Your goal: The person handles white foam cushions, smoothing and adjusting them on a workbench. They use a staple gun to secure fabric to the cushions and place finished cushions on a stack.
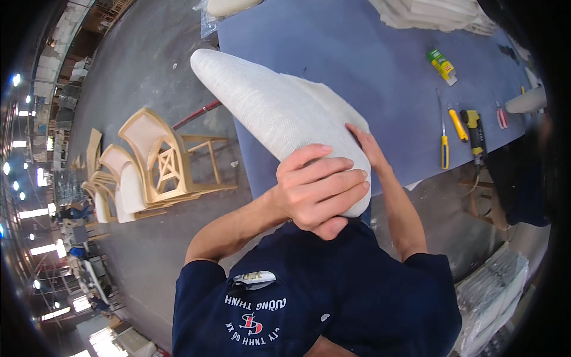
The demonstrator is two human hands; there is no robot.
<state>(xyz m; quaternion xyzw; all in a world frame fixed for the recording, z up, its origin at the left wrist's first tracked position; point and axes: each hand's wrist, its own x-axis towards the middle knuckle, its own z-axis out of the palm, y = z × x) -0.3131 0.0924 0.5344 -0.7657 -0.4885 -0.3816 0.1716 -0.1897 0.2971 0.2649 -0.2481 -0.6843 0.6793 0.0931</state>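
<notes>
A long cushion [262,95] covered in off-white woven fabric is tilted up in front of my chest, its far end pointing to the upper left. My left hand [321,187] lies across its near end, fingers bent over the fabric and thumb lower down. My right hand [367,149] grips the right side, with part of its fingers hidden behind the cushion. The cushion's far end reaches past the left edge of the blue-covered table [392,113]. Its underside is mostly out of sight.
On the table's right are a screwdriver [444,149], a yellow cutter [457,124], a black-and-yellow power tool [474,134], red-handled pliers [502,116] and a green-yellow box [441,66]. A pale fabric stack [434,15] sits at the back. Wooden chairs [160,160] stand left on the floor.
</notes>
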